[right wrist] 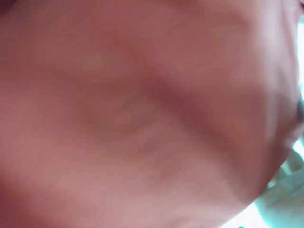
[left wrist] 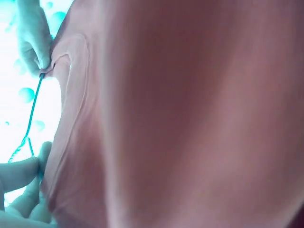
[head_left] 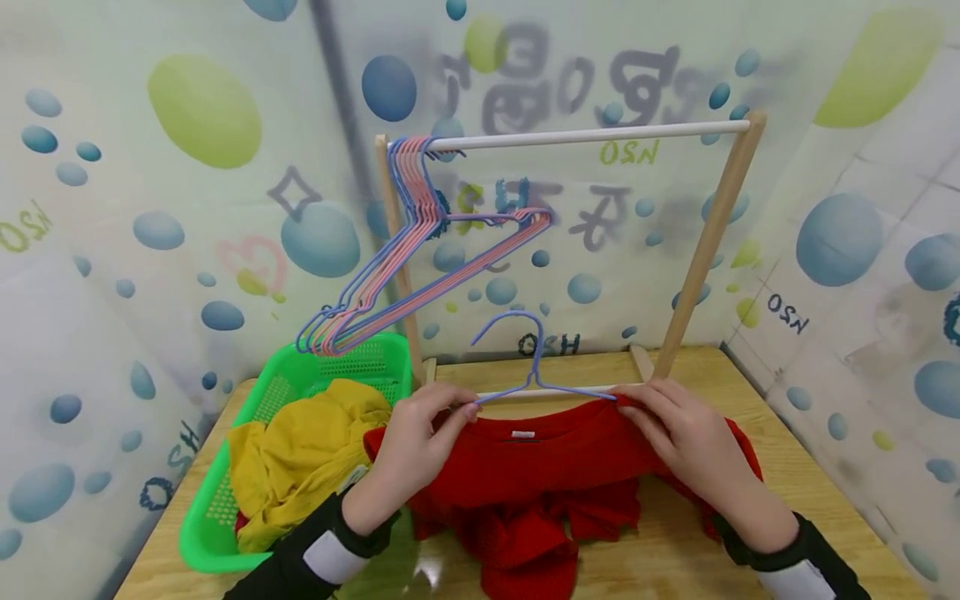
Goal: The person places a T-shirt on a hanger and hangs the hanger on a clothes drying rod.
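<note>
A red shirt hangs spread between both hands in the head view, its lower part bunched over the table. A blue clothes hanger has its hook and middle above the neckline; both ends reach the hands, and the rest is hidden by the cloth. My left hand pinches the shirt's left shoulder together with the hanger's arm. On the opposite shoulder, my right hand pinches cloth and hanger. In the left wrist view the shirt fills most of the picture, and the shirt nearly fills the right wrist view.
A wooden rack with a white rail stands behind the shirt. Several pink and blue hangers hang at its left end. On the left, a green basket holds yellow clothing. Patterned curtains surround the wooden table.
</note>
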Demonstrator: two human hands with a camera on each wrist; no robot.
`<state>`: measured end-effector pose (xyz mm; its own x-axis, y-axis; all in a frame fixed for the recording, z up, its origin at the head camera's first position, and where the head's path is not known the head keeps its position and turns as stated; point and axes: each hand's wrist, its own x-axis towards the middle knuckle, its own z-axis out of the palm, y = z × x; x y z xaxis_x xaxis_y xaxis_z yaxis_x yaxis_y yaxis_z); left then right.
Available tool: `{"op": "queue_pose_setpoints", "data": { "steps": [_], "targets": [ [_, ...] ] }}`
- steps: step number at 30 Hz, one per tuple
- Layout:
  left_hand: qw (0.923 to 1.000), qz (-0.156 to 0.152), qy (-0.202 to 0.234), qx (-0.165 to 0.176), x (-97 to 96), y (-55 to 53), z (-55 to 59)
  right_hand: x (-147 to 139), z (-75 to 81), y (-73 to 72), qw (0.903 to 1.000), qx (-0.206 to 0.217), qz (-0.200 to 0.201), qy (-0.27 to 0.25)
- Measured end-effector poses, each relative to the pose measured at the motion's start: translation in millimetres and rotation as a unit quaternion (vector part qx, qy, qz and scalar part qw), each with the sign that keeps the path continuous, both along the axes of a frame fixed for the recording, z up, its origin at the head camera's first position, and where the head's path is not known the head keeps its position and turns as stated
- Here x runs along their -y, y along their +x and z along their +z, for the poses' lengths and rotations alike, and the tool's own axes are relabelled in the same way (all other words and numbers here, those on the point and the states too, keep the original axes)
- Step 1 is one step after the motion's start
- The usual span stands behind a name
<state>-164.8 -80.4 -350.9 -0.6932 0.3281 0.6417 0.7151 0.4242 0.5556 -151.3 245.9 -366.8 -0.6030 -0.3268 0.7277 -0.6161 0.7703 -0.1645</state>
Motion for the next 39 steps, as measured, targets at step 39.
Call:
{"op": "queue_pose_setpoints", "data": {
  "steps": [39],
  "targets": [
    [0.9955,0.012,0.093,-0.010,-1.3,-0.1,-1.4,-31.6,-2.5,18.0,0.9989,-0.013,0.017,0.042]
  ]
}}
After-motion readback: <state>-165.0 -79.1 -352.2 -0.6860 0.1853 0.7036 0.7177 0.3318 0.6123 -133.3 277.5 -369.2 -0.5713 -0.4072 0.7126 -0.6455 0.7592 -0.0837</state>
